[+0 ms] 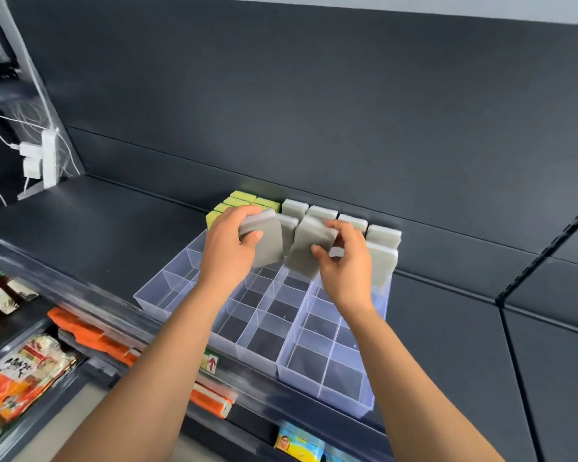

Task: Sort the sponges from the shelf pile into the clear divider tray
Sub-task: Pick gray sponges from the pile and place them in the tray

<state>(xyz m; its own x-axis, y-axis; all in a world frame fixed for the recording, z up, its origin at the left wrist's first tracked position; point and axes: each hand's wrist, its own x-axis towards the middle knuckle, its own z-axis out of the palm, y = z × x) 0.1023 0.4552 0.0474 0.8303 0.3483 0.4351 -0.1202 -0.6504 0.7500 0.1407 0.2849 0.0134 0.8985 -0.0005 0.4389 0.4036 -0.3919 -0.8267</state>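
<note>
Over the far end of the clear divider tray, left hand and right hand each curl fingers round a grey sponge: left sponge, right sponge, long axes near upright.

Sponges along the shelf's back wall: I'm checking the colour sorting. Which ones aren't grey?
The yellow-green rectangular sponges at the row's far left end, just behind the left hand; all the others are grey.

A small tag on the shelf edge, at six o'clock, is showing a red upward arrow. A food packet at eight o'clock is bearing black brush lettering, too blurred to read.
</note>
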